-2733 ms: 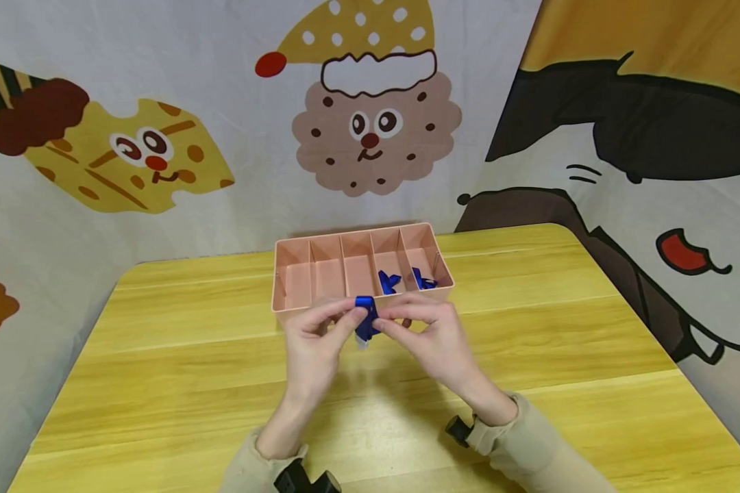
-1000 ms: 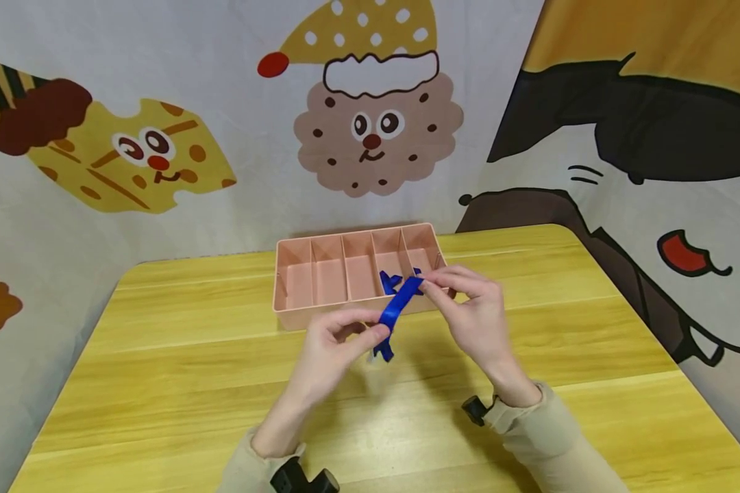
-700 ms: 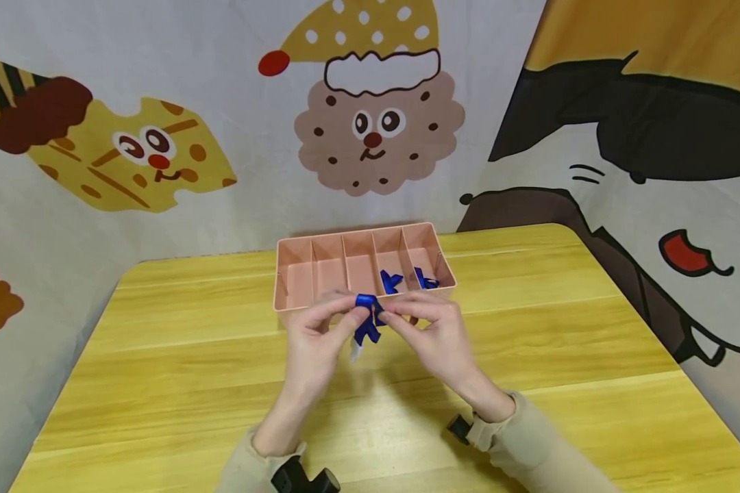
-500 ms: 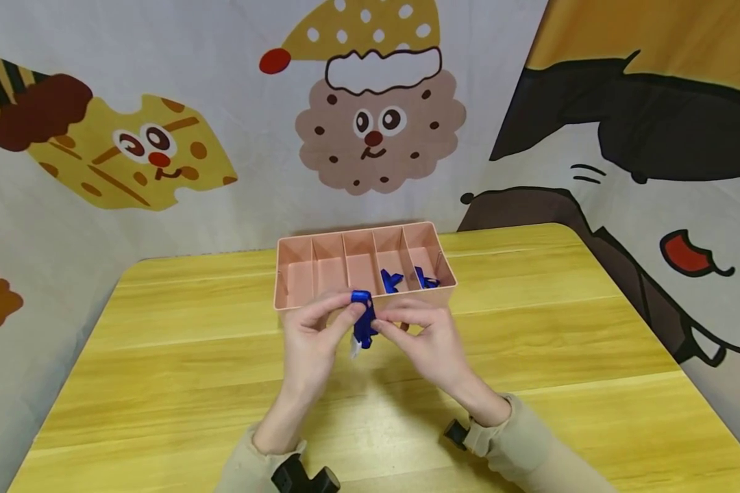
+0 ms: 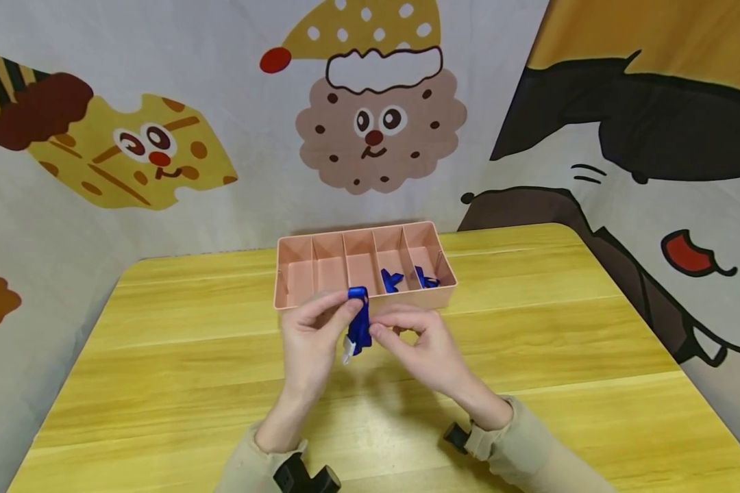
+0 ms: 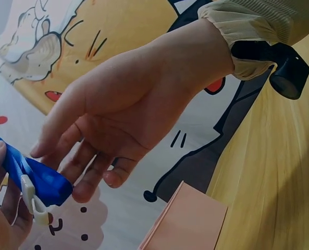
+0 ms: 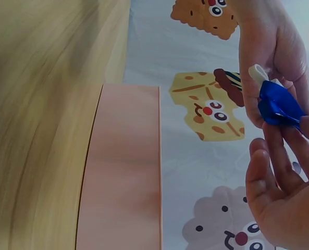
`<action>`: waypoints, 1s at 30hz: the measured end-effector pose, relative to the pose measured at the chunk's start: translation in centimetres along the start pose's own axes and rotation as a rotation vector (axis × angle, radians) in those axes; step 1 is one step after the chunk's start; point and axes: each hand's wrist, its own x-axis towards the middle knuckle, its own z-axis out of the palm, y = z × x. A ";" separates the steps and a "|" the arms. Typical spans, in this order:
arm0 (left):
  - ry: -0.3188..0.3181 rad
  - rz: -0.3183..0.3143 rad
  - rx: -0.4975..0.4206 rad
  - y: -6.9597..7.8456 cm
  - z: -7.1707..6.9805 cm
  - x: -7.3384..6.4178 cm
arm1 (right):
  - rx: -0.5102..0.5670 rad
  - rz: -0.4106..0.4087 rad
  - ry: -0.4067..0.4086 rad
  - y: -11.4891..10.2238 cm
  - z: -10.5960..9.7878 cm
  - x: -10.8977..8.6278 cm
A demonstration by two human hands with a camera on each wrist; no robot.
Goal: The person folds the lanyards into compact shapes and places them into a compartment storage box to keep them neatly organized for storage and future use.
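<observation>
In the head view, a folded blue lanyard [image 5: 359, 322] with a white plastic clip [image 5: 348, 348] hangs in front of the pink tray. My left hand [image 5: 311, 342] pinches its upper fold between thumb and fingers. Lower down, the thumb and index finger of my right hand [image 5: 422, 346] pinch the strap's right edge. The left wrist view shows the bundled blue strap [image 6: 45, 182] between both hands, the white clip [image 6: 32, 200] standing out from it. From the right wrist side, the blue bundle [image 7: 279, 104] is held at both sides; some fingertips are hidden behind it.
A pink tray [image 5: 321, 305] with several compartments stands at the table's back edge. Blue straps lie in its two rightmost compartments, one blue strap [image 5: 392, 280] and another blue strap [image 5: 427, 279]. The wooden table [image 5: 191, 383] meets a cartoon-printed cloth [image 5: 253, 137] behind.
A second ago my right hand held the strap stretched out to the upper right. It came back to my left hand, and the lanyard now hangs folded in a narrow bundle, slightly further left.
</observation>
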 end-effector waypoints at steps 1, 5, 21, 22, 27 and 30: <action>-0.001 0.003 -0.006 0.0 0.1 0.0 | 0.000 -0.005 0.003 0.0 0.0 0.0; -0.002 0.003 -0.018 -0.2 0.3 -0.2 | -0.012 -0.009 0.050 -0.2 0.1 -0.1; -0.080 -0.160 0.117 0.2 0.2 0.0 | -0.053 -0.040 0.128 -0.1 0.2 0.0; -0.085 -0.176 0.127 0.3 0.1 0.1 | -0.051 -0.035 0.131 -0.1 0.0 0.0; -0.152 -0.223 0.162 0.3 -0.3 0.4 | 0.006 -0.018 0.197 -0.1 -0.8 0.2; -0.226 -0.218 0.181 0.1 -0.1 0.3 | 0.055 -0.031 0.247 -0.2 -1.3 0.4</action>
